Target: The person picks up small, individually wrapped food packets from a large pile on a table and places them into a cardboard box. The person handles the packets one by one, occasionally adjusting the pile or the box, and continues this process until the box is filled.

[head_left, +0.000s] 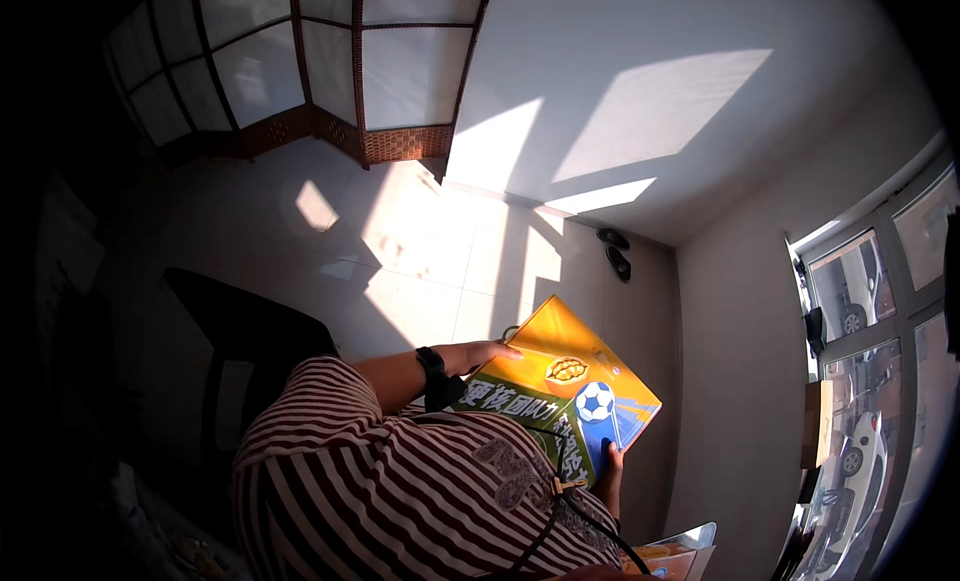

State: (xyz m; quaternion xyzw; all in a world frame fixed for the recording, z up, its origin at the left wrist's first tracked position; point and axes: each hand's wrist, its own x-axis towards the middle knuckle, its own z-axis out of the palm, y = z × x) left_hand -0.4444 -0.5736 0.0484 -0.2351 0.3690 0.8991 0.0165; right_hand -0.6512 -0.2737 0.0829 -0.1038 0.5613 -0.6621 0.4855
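Note:
A flat printed box (575,341), yellow, green and blue with a football and a nut pictured on its face, is held in front of my striped top, tilted. My left hand (487,353) grips its upper left edge, thumb on the face and the other fingers hidden behind. A small piece of green cord shows at the edge by that hand. My right hand (612,465) holds the lower right edge, partly hidden by the box. On my left wrist sits a black watch (437,379).
Another orange printed package (672,559) stands at the bottom right. A dark chair (250,316) is on the left. Ahead are a folding screen (405,81), a sunlit wall and black slippers (617,254) on the tiled floor. Windows (850,381) line the right.

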